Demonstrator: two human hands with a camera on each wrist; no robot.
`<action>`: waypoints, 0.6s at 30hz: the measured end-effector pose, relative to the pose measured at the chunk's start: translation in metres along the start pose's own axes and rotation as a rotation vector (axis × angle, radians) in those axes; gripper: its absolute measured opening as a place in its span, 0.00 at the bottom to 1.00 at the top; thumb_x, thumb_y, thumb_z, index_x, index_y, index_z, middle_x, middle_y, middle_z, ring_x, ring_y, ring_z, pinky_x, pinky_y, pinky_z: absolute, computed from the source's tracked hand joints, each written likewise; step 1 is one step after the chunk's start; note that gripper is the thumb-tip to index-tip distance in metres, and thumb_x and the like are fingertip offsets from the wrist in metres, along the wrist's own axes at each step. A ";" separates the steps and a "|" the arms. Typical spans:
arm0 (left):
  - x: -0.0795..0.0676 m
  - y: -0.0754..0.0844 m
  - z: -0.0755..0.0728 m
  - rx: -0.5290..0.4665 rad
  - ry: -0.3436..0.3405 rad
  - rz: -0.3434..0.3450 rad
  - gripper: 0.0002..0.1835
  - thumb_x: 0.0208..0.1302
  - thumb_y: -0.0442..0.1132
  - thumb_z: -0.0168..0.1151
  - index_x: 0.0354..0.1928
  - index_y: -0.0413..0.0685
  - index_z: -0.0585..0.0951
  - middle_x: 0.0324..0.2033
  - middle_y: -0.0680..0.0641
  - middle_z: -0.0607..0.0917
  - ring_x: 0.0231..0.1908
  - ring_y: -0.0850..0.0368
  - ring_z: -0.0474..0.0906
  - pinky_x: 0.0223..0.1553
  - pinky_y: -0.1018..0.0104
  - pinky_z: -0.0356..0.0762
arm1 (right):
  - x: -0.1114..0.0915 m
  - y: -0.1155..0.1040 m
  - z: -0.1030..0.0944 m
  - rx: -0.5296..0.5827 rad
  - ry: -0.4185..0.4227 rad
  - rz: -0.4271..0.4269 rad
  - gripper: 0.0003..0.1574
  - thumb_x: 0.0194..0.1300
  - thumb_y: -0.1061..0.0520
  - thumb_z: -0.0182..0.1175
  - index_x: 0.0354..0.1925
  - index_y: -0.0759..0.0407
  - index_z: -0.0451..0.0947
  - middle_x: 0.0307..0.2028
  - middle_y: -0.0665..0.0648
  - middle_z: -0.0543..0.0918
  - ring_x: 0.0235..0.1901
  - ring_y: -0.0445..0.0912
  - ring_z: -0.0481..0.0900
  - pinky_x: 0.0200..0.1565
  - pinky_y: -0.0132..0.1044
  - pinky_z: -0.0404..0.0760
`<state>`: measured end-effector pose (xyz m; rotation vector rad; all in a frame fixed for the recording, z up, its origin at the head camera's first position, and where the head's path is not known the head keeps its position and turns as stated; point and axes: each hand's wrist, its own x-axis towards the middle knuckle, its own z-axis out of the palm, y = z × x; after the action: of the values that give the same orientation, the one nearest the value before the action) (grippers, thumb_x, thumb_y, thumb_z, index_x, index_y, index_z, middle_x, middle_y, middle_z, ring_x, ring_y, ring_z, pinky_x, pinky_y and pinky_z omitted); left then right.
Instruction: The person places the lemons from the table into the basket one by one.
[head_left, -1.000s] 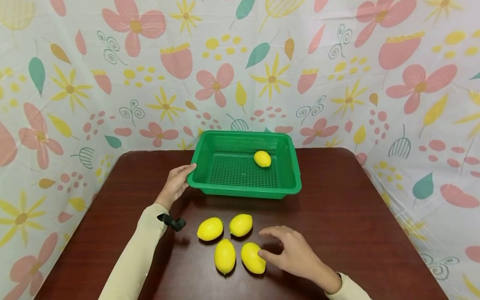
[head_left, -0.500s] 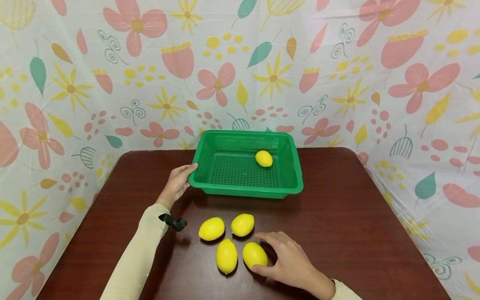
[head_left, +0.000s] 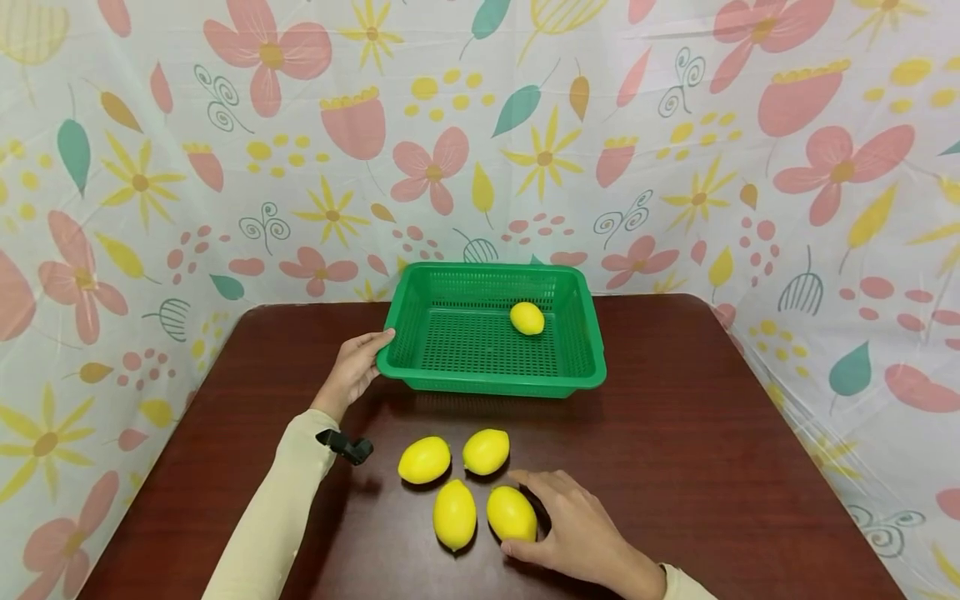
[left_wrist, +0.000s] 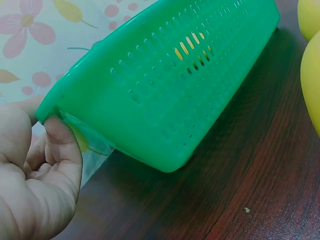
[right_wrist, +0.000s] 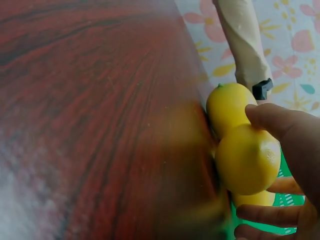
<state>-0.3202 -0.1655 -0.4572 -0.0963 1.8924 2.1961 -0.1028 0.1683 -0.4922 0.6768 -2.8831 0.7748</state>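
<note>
In the head view, my left hand [head_left: 352, 371] grips the near left corner of a green plastic basket [head_left: 487, 383], thumb over the rim. The left wrist view shows that hand [left_wrist: 40, 170] with curled fingers beneath the rim. One lemon [head_left: 527, 318] lies inside the basket, toward its right. Several lemons lie on the table in front: back left [head_left: 424, 460], back right, front left [head_left: 454, 515] and front right. My right hand [head_left: 577, 529] holds thumb and fingers round the front right lemon [head_left: 512, 512], which rests on the tabletop.
The dark reddish-brown wooden table [head_left: 697, 433] reaches back to a flower-printed curtain [head_left: 480, 150]. A black wrist mount [head_left: 345, 446] is on the left sleeve.
My right hand has moved slightly left and down, its thumb and fingers coming round the front right lemon. The left hand still holds the basket, and the lemons keep their places.
</note>
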 end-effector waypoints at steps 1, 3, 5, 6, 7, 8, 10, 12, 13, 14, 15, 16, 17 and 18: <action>0.000 0.000 0.000 -0.002 -0.004 0.001 0.31 0.66 0.51 0.61 0.61 0.34 0.72 0.48 0.40 0.77 0.39 0.57 0.80 0.38 0.69 0.82 | 0.000 0.000 0.001 -0.003 -0.001 -0.007 0.45 0.44 0.24 0.67 0.59 0.37 0.73 0.50 0.36 0.77 0.44 0.34 0.72 0.41 0.39 0.79; -0.001 0.000 0.000 -0.007 -0.005 0.003 0.31 0.66 0.51 0.61 0.60 0.33 0.72 0.47 0.40 0.78 0.38 0.58 0.80 0.38 0.69 0.82 | 0.000 -0.001 0.003 -0.004 -0.003 -0.019 0.43 0.45 0.24 0.67 0.58 0.36 0.74 0.48 0.34 0.77 0.43 0.33 0.71 0.40 0.38 0.79; -0.001 0.000 0.000 -0.009 -0.006 0.004 0.30 0.66 0.50 0.61 0.60 0.33 0.72 0.46 0.40 0.78 0.37 0.58 0.80 0.37 0.69 0.82 | 0.000 -0.001 0.004 -0.004 -0.002 -0.028 0.42 0.45 0.25 0.68 0.57 0.35 0.74 0.47 0.32 0.77 0.41 0.33 0.71 0.39 0.36 0.78; -0.001 0.000 0.000 -0.012 -0.004 0.004 0.30 0.66 0.50 0.61 0.60 0.33 0.72 0.46 0.40 0.79 0.37 0.58 0.80 0.37 0.69 0.82 | 0.000 -0.001 0.005 -0.002 0.001 -0.030 0.42 0.45 0.26 0.68 0.57 0.35 0.74 0.47 0.32 0.77 0.41 0.33 0.71 0.39 0.36 0.78; -0.001 0.000 0.000 -0.015 -0.003 0.005 0.30 0.66 0.50 0.61 0.60 0.33 0.72 0.46 0.40 0.79 0.37 0.58 0.80 0.37 0.69 0.82 | 0.000 -0.001 0.005 0.000 0.003 -0.032 0.41 0.46 0.26 0.68 0.57 0.35 0.74 0.46 0.32 0.77 0.40 0.33 0.71 0.39 0.35 0.78; -0.001 0.000 0.000 -0.018 0.001 0.003 0.30 0.66 0.50 0.61 0.60 0.33 0.73 0.46 0.40 0.79 0.37 0.58 0.80 0.37 0.69 0.82 | 0.000 -0.002 0.005 0.004 0.006 -0.033 0.41 0.46 0.26 0.68 0.57 0.35 0.74 0.46 0.32 0.78 0.40 0.32 0.71 0.39 0.35 0.78; -0.001 0.000 0.000 -0.016 0.003 0.004 0.29 0.66 0.50 0.61 0.60 0.34 0.73 0.46 0.41 0.79 0.38 0.57 0.80 0.38 0.69 0.82 | 0.000 -0.002 0.006 0.009 0.016 -0.038 0.41 0.46 0.27 0.69 0.57 0.36 0.74 0.46 0.33 0.78 0.39 0.32 0.71 0.39 0.34 0.78; -0.001 0.000 0.000 -0.012 0.004 0.002 0.29 0.66 0.51 0.61 0.59 0.35 0.73 0.45 0.42 0.79 0.38 0.57 0.80 0.38 0.69 0.82 | 0.000 -0.002 0.006 0.011 0.024 -0.042 0.41 0.46 0.28 0.69 0.57 0.36 0.75 0.46 0.33 0.78 0.39 0.32 0.70 0.38 0.33 0.77; -0.001 -0.001 0.000 -0.007 0.003 0.002 0.30 0.66 0.51 0.61 0.60 0.34 0.73 0.44 0.42 0.79 0.37 0.58 0.80 0.38 0.69 0.81 | 0.000 -0.002 0.007 0.011 0.028 -0.045 0.41 0.46 0.28 0.69 0.57 0.37 0.75 0.47 0.33 0.78 0.38 0.32 0.70 0.38 0.33 0.77; 0.000 -0.001 0.000 -0.005 0.006 0.000 0.29 0.65 0.51 0.61 0.59 0.35 0.73 0.43 0.43 0.79 0.36 0.58 0.80 0.37 0.69 0.81 | 0.000 -0.002 0.007 0.011 0.031 -0.046 0.41 0.46 0.28 0.69 0.57 0.37 0.75 0.47 0.33 0.78 0.38 0.32 0.70 0.38 0.33 0.77; 0.000 -0.001 0.000 -0.002 0.005 -0.001 0.30 0.65 0.51 0.61 0.59 0.34 0.73 0.42 0.44 0.79 0.36 0.59 0.80 0.38 0.69 0.81 | -0.001 -0.002 0.007 0.011 0.033 -0.047 0.41 0.46 0.28 0.69 0.57 0.37 0.75 0.47 0.33 0.78 0.38 0.32 0.70 0.37 0.32 0.77; 0.000 -0.001 0.000 0.000 0.004 -0.001 0.30 0.65 0.51 0.61 0.59 0.34 0.73 0.42 0.44 0.79 0.36 0.59 0.80 0.38 0.69 0.81 | -0.001 -0.002 0.007 0.011 0.033 -0.048 0.40 0.46 0.28 0.69 0.57 0.37 0.75 0.47 0.33 0.78 0.38 0.32 0.70 0.37 0.32 0.77; 0.000 -0.001 0.000 0.002 0.002 0.000 0.30 0.65 0.51 0.61 0.59 0.34 0.73 0.42 0.44 0.79 0.36 0.59 0.80 0.37 0.69 0.81 | -0.001 -0.002 0.007 0.010 0.031 -0.049 0.40 0.46 0.28 0.69 0.57 0.36 0.74 0.47 0.33 0.78 0.38 0.32 0.70 0.37 0.32 0.77; 0.000 -0.001 0.000 0.002 0.001 0.000 0.31 0.65 0.52 0.61 0.60 0.34 0.73 0.42 0.44 0.80 0.36 0.59 0.80 0.38 0.69 0.81 | -0.002 -0.002 0.007 0.010 0.030 -0.050 0.40 0.47 0.28 0.69 0.58 0.36 0.74 0.47 0.33 0.78 0.39 0.32 0.70 0.37 0.32 0.77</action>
<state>-0.3199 -0.1655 -0.4584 -0.0973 1.8952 2.1938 -0.0999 0.1642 -0.4973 0.7291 -2.8255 0.7870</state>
